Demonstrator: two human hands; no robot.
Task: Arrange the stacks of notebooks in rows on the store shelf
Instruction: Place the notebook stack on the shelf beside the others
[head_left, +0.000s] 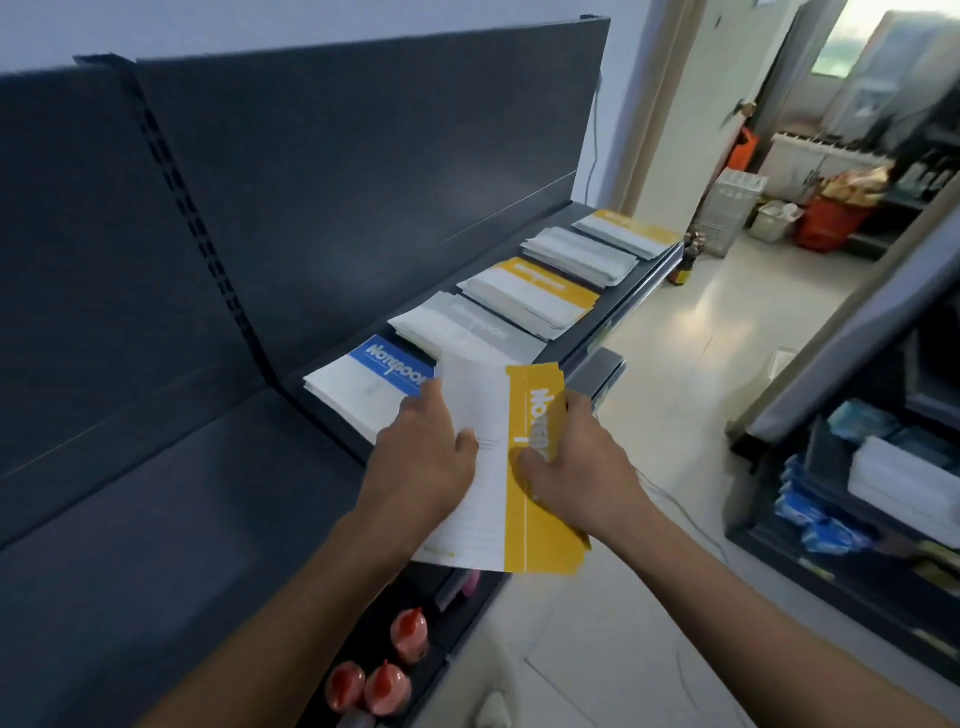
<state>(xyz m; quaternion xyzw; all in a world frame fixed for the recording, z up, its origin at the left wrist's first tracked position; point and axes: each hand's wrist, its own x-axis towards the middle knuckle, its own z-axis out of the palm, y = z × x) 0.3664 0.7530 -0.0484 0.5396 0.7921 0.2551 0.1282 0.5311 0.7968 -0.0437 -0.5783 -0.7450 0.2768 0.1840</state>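
A dark grey store shelf (208, 493) with a tall back panel (363, 182) fills the left side, seen from above. Below its front edge, red-capped bottles (384, 686) stand on a lower level. On the shelf, a blue-banded stack of notebooks (363, 384) lies nearest the person. Just in front of it, the left hand (421, 457) grips the white left edge of a yellow-banded stack of notebooks (535, 519) with the thumb on top. This stack is held in the air at the shelf's front edge, not resting on it. The right hand (587, 467) clasps its yellow right side, fingers curled round the edge. Beyond, four more stacks run in a row toward the far right end of the shelf: a grey stack (467, 327), a yellow stack (530, 296), a pale stack (576, 254) and a last yellow one (628, 234). Further right lies a pale tiled floor (675, 364), then another shelving unit (779, 545) holding blue and white packs.
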